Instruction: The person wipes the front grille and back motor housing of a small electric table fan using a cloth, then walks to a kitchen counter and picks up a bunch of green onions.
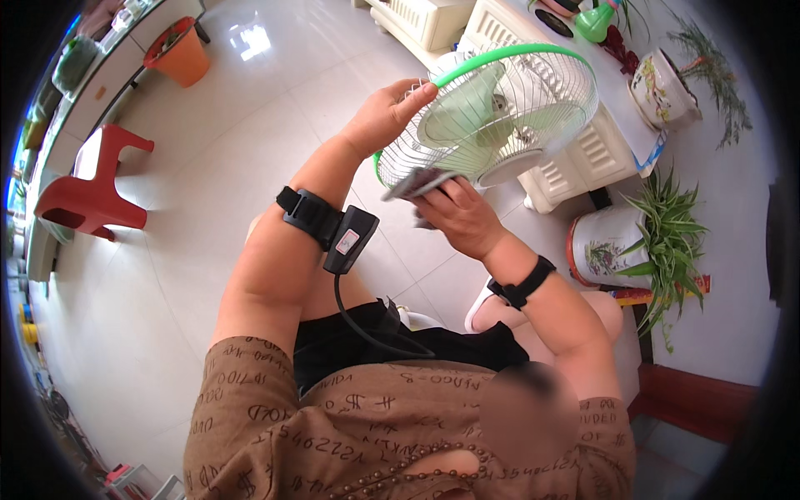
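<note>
An electric fan [494,115] with a bright green rim, a wire grille and pale green blades stands in front of me. My left hand [390,115] grips the rim at its left side, thumb on the front and fingers behind. Held in my right hand [461,215] is a folded grey and maroon cloth [422,182], somewhat blurred, against the lower left part of the grille. A black device with a cable [351,240] is strapped to my left forearm, and a black band [528,282] circles my right wrist. The fan's base is mostly hidden.
Cream cabinets [581,165] stand behind the fan. To the right are a painted flowerpot [662,90] and a white planter [606,247] with a spider plant [665,234]. A red plastic stool [94,184] and an orange bucket [181,56] stand on the tiled floor [237,150] at left.
</note>
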